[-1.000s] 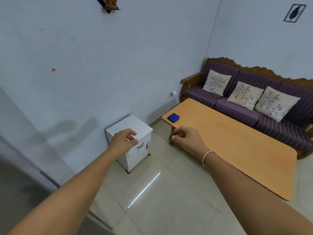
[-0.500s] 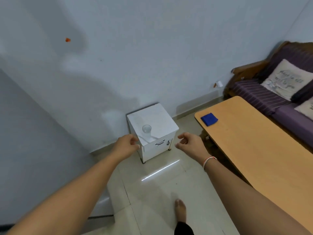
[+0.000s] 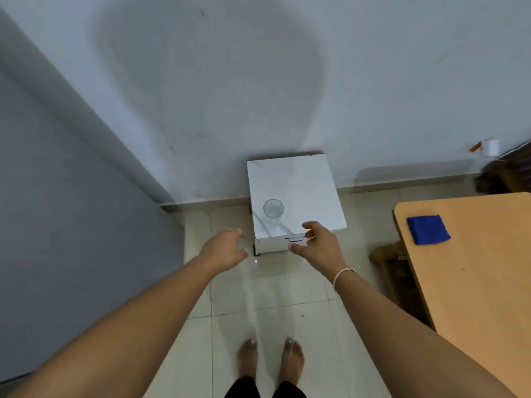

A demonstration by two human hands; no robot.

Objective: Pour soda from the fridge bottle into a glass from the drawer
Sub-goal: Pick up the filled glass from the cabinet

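Glass [image 3: 273, 208] already stands, seemingly empty, on the white cabinet [image 3: 296, 193]; no bottle visible, pouring remains. Left hand [image 3: 225, 248] and right hand [image 3: 316, 246] spread, holding nothing.

A clear glass [image 3: 273, 208] stands upright on the white drawer cabinet [image 3: 304, 185]; both empty hands, left [image 3: 225, 248] and right [image 3: 317, 245], hover spread before it.

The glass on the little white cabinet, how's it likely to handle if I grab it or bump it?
The glass looks clear and rigid, so probably breakable and a bit slick to grip. It appears empty, so likely light. It stands upright near the cabinet top's front edge, so a nudge might tip it onto the tiled floor.
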